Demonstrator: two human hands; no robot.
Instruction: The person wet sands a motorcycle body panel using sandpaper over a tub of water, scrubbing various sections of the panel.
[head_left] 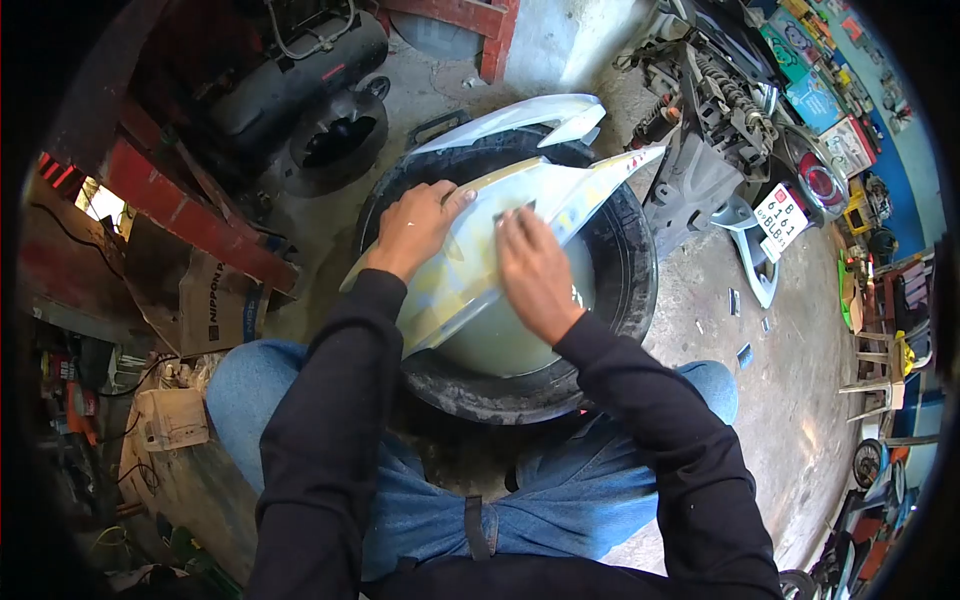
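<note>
A long, tapering, pale body panel with a hard, glossy surface (470,250) lies slanting across a tub, directly beneath the fingers of both hands. Its face is a patchwork of milky white, pale blue and dull yellow, the patches blurring into one another, with a yellowish band along the edge beyond the fingers. It narrows to a sharp tip, specked with red, to the right of the right fingers.

The left fingers (432,203) lie close together on the panel, thumb spread toward the right hand; I cannot tell whether they grip its edge. The right fingers (522,235) are bent and bunched over a small dark flat piece (531,206), holding it against the panel.

Below the right fingers, cloudy greyish water (500,345) fills the bottom of the round black tub (648,270). Beyond both hands, a curved white panel (500,120) rests across the tub's far rim.
</note>
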